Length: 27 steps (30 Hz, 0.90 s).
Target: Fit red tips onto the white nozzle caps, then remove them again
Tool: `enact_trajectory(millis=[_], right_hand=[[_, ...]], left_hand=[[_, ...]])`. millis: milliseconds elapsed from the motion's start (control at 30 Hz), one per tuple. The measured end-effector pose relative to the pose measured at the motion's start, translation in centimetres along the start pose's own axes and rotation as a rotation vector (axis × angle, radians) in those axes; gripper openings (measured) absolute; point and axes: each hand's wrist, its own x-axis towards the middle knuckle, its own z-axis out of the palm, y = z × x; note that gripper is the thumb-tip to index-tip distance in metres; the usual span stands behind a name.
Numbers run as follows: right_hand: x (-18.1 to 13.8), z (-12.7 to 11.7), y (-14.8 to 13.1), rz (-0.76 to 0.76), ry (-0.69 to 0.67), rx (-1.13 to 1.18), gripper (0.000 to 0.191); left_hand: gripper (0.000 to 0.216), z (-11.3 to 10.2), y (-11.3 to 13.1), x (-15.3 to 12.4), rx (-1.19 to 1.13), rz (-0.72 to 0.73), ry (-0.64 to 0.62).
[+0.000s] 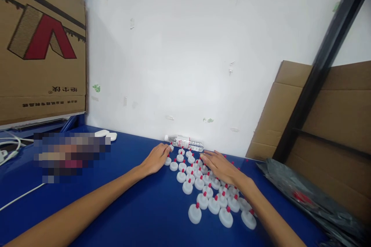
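White, red-tipped bottles [194,214] spread rightward from our left hand [158,158], whose grip we cannot tell, clustering nearest our loosely splayed right hand [222,168]

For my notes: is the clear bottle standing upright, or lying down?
Lying down: the clear bottle stretches along the wall, white cap leftward.

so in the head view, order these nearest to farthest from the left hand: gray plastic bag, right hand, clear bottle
1. Clear bottle, lying just ahead of the left hand
2. Right hand, to the right, among the red-tipped white pieces
3. Gray plastic bag, far over on the right side
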Motion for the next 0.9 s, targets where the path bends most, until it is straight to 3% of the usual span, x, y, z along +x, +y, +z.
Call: enact_trajectory(millis=[133,267,433,667,767,900], right_hand=[[0.1,-2.2,1.4,0.023,0.141,-0.035,0.057],[-1.0,-4.0,6.3,0.248,0.249,0.078,0.068],[-2.3,-2.6,10.7,0.384,0.246,0.439,0.076],[-0.5,1.0,8.2,0.386,0.135,0.738,0.077],[0.4,1.9,7.6,0.383,0.135,0.896,0.075],[0.8,2.5,7.9,0.381,0.156,0.927,0.075]], left_hand=[[0.050,0.2,-0.5,0.0,-0.005,-0.016,-0.002],[0.062,-0.3,-0.8,0.2,-0.044,-0.064,-0.106],[0.067,-1.3,0.1,0.0,-0.092,-0.128,-0.235],[0.073,-1.8,1.4,-0.4,-0.040,-0.106,-0.284],[0.073,-1.8,1.4,-0.5,-0.037,-0.080,-0.296],[0.077,-1.4,1.8,-0.7,-0.011,-0.080,-0.360]])
